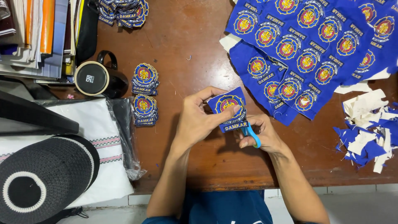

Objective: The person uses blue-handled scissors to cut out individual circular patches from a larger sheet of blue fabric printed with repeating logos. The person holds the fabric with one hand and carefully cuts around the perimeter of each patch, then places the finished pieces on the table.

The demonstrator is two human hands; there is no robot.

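two hands meet mid-frame: left hand (198,120) pinches a blue embroidered patch (228,108), right hand (263,133) grips blue-handled scissors (251,133) just below it.

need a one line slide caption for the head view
Left hand holds a blue embroidered patch while the right hand trims it with blue-handled scissors over a brown table.

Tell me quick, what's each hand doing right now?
Left hand: closed on the blue embroidered patch, thumb on top.
Right hand: closed around the blue-handled scissors, blades hidden behind the patch.
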